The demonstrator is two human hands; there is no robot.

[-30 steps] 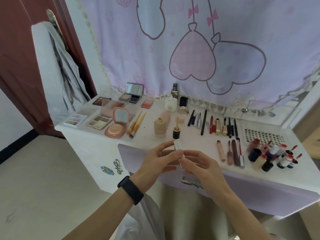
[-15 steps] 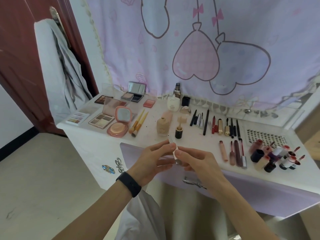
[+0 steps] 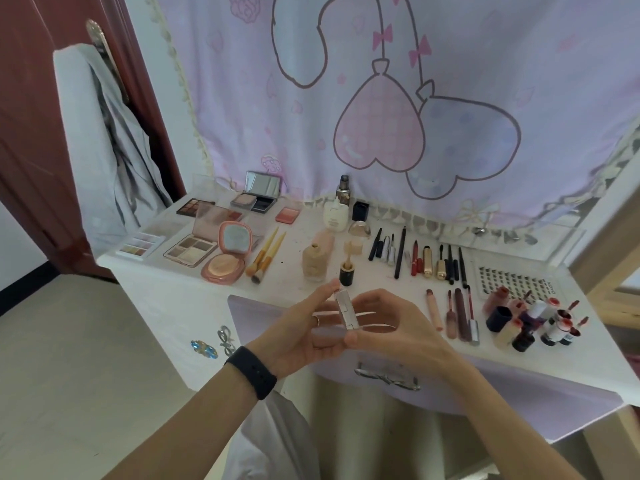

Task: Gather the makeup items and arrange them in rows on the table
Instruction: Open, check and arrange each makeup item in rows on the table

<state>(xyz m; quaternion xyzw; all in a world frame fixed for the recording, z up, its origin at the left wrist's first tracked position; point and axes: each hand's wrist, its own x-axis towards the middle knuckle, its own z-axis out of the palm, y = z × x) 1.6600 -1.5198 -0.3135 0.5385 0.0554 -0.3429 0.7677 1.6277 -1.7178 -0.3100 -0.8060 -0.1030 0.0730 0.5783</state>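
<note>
A small silver lipstick tube stands nearly upright between my two hands, above the white table's front edge. My left hand pinches its top with thumb and fingertips. My right hand holds its lower end, fingers spread and blurred. On the table lie palettes, a round pink compact, brushes, a beige foundation bottle, a row of pencils and tubes, lip glosses and a cluster of small bottles.
A lilac curtain hangs behind the table. A dotted sticker sheet lies at the right. A lilac drawer front with a metal handle sits below my hands. A grey garment hangs on the red door at the left.
The tube stays between both hands while they turn it a little; my right fingers have spread out. The view has shifted slightly nearer to the table.
</note>
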